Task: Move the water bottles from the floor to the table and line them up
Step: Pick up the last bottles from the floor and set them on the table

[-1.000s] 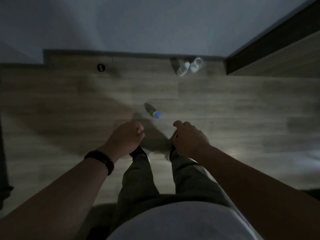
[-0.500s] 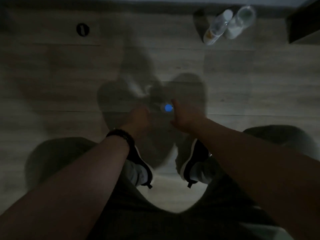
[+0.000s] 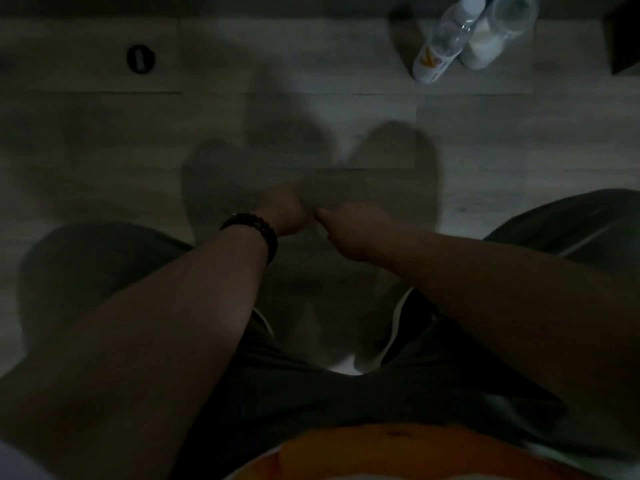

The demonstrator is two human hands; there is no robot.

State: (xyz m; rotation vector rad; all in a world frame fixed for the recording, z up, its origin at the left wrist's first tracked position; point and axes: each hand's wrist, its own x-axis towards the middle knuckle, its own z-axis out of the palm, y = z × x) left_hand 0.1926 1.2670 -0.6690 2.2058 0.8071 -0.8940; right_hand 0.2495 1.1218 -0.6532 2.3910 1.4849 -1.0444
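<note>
Hands drew together; L hand [image 3: 284, 210], R hand [image 3: 354, 227] curled, can't tell grip contents.

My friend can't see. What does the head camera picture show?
A crouching person's left hand and right hand almost meet low over the dim wooden floor, both curled; whether they hold anything is hidden. A clear bottle and a white bottle stand upper right.

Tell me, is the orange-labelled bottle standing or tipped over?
Standing: the orange-labelled bottle rests on its base, neck and cap pointing up.
</note>
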